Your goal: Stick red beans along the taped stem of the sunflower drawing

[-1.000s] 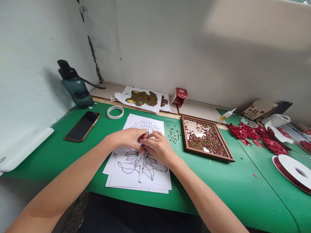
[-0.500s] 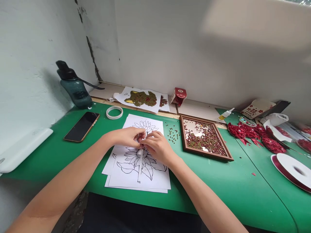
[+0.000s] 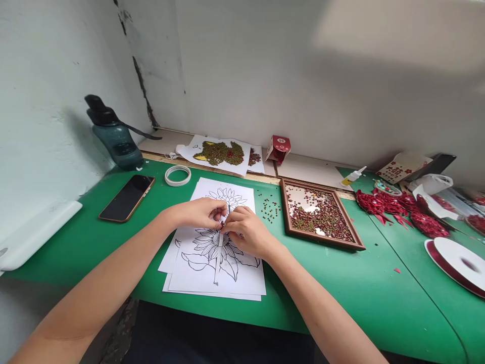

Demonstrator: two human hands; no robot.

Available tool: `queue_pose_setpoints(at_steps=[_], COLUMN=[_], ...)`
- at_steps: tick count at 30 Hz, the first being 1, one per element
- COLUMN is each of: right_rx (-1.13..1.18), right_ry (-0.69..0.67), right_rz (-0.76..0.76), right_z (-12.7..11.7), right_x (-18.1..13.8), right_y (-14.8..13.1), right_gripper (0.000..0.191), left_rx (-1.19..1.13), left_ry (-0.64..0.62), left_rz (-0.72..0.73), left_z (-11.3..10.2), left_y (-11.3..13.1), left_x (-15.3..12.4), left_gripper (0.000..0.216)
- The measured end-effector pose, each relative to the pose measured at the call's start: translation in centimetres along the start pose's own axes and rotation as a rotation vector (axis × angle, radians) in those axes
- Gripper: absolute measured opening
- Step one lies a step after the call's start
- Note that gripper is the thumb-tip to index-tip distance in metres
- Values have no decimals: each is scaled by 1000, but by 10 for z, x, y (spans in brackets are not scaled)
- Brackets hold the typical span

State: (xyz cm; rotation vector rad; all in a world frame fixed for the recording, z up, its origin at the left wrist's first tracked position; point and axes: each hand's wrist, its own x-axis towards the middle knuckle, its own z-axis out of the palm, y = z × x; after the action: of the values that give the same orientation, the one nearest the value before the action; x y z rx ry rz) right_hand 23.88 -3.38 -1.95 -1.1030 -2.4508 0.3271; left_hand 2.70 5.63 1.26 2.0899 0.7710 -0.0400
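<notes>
A sheet with a black-line sunflower drawing (image 3: 204,280) lies on other white sheets in front of me. Over its middle, my left hand (image 3: 206,212) and my right hand (image 3: 246,230) meet with fingers bent and fingertips close together. Both are closed in a pinch. A narrow white strip (image 3: 221,238) reaches from below the fingertips down over the flower's centre toward the stem. Small dark red bits show between the fingertips, too small to name. The fingers hide what exactly each hand grips.
A framed tray (image 3: 287,217) of red and green beans lies to the right, with loose beans (image 3: 270,210) beside it. A tape roll (image 3: 178,183), phone (image 3: 127,198) and bottle (image 3: 117,144) stand left. Glue bottle (image 3: 352,177), red ornaments (image 3: 428,225) and ribbon spool (image 3: 454,255) are right.
The curled white piece below my fingertips now looks narrower and straighter. My right hand's fingers have shifted slightly; both hands stay over the drawing.
</notes>
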Motion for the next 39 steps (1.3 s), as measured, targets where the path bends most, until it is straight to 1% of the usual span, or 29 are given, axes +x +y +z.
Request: queue_pose_setpoints(at_steps=[7,11,14,16,17,19,21,23,25,28,34,37,39], right_rx=[12,23,13,-32,-68,-143,-231,-294,-306,-298,-338,-370,-373], right_ry=[-9,-6,25,117,191,336,428,431,409,372,321,332,356], right_rz=[-8,-6,19,89,147,302,461,597,674,687,699,674,621], right_z=[-1,0,-5,-13,-19,-30,-41,-48,-50,-46,-41,-41,-40], right_x=[1,2,3,1,-1,-11,-25,-39,-49,-53,-46,-45,-41], right_y=[0,0,3,12,19,39,62,84,99,107,100,97,91], right_gripper=[40,40,38,34,33,31,29,27,24,20,17,19,19], left_rx=[18,31,37,46,53,68,77,81,86,96,134,155,157], left_ry=[8,22,27,25,24,25,27,26,24,20,18,11,8], left_rz=[7,17,19,19,19,14,7,2,-2,-19,-32,-26,-20], left_z=[2,4,5,4,4,3,2,2,1,1,2,2,2], left_y=[-1,-2,-3,-4,-3,-2,1,3,5,6,8,7,6], left_x=[2,3,4,4,4,2,1,-1,-2,-2,-2,-2,-2], left_gripper=[24,22,22,23,23,23,23,23,23,27,38,43,46])
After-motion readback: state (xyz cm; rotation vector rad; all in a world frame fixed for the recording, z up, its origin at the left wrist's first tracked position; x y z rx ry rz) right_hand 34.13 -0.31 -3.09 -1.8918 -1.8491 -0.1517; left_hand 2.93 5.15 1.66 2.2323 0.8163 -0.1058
